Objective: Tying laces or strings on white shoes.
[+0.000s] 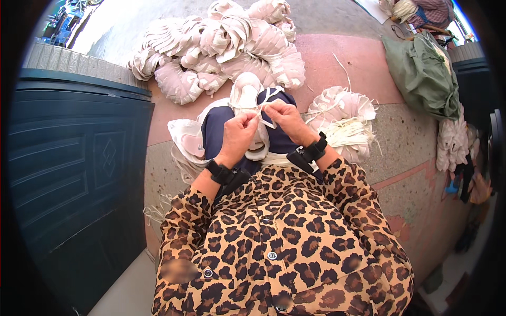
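Note:
A white shoe upper [245, 89] lies lengthwise across my lap, over dark blue trousers. Above it, a thin white shoelace [270, 95] loops up beside my fingers. My left hand [240, 136] is closed in a pinch at the lace, close to the upper's middle. My right hand [288, 121] pinches the lace from the other side, its fingertips almost meeting the left ones. The part of the upper beneath both hands is hidden. Just left of my knee rests another white upper with a pink inside [187, 138].
A large heap of bundled white-pink shoe uppers [221, 50] lies ahead on the floor. To my right sit a bundle of white laces [345, 136] and more uppers. A green sack [421, 76] stands farther right. A dark blue door [79, 158] borders my left.

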